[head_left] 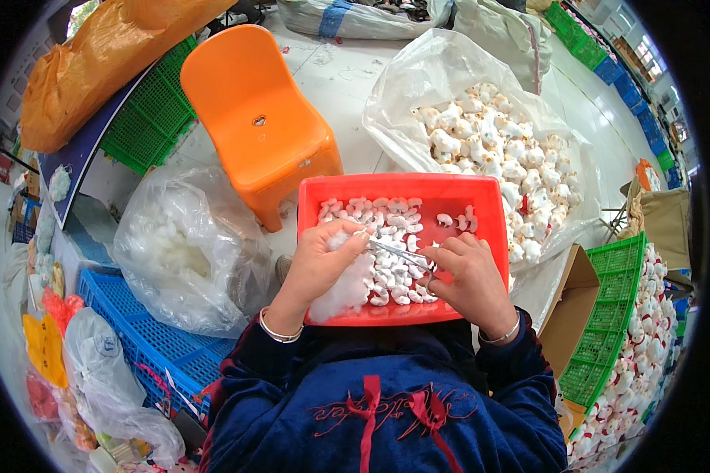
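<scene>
A red plastic tray [481, 188] rests in front of my body, holding many small curved white plush pieces [394, 272]. My left hand [321, 260] is closed over the tray's left side, pinching a small white plush piece [360, 232] that the fingers partly hide. Fluffy white stuffing [344, 285] lies beneath that hand. Metal forceps [402, 252] are gripped by my right hand [464, 276], with a finger at the handle loops. Their tips reach the fingertips of my left hand, where the exact contact is hidden.
An orange chair [256, 118] stands beyond the tray. Left of it sits a clear bag of stuffing [177, 252] beside a blue crate [146, 335]. A large plastic bag [406, 75] of white plush parts lies far right. A cardboard box [569, 311] and green crate [611, 315] are at right.
</scene>
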A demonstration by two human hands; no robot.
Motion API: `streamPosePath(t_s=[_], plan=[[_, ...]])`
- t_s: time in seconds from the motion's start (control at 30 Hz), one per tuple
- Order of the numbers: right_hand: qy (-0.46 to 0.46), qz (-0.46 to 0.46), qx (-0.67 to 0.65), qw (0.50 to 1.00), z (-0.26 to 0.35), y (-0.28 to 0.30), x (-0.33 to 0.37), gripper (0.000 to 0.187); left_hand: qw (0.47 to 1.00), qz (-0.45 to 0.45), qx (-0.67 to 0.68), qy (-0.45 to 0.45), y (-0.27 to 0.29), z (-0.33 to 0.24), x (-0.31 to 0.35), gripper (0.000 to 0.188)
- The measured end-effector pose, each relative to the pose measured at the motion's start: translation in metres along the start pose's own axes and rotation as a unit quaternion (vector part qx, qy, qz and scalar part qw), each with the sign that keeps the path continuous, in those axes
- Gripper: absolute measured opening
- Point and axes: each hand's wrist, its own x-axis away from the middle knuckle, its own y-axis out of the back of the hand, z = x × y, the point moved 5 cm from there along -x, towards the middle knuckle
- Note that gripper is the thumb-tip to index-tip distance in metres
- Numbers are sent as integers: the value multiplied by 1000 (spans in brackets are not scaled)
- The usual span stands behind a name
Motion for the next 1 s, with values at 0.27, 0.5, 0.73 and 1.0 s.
streamPosePath(t_s=[0.27,0.5,0.73,1.0], plan=[[13,-7,-20,1000,-7,11,-1,49,997,-19,69,0,2,6,1,20],[34,-11,6,999,-7,10,-3,45,998,-34,45,-26,2,6,-1,26],[33,41,28,998,-9,10,-1,32,999,-29,-15,-13,-4,0,1,23],[60,109,-25,992,-19,17,0,36,989,15,-135,-64,-13,-8,2,12]])
